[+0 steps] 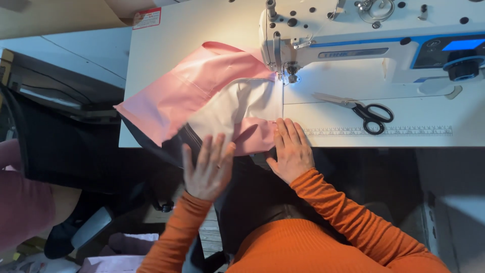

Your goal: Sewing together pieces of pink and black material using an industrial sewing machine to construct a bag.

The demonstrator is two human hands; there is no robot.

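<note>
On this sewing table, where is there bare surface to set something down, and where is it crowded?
Bare patches: the table top left of the sewing machine and above the pink fabric; the strip between the scissors and the printed ruler; the near-right corner beyond the ruler. Crowded: around the needle, where fabric, left hand and right hand meet.

1. The person wears a bright orange top of fine ribbed knit, and the ribs run lengthwise along both arms.
2. The long sleeves fit closely and end at the wrists, leaving the left hand and the right hand bare.
3. The sleeve cloth gathers in small creases near the elbows.
4. No ring, watch or glove can be made out on either hand.
5. The same orange knit covers the chest at the bottom of the view.
</note>
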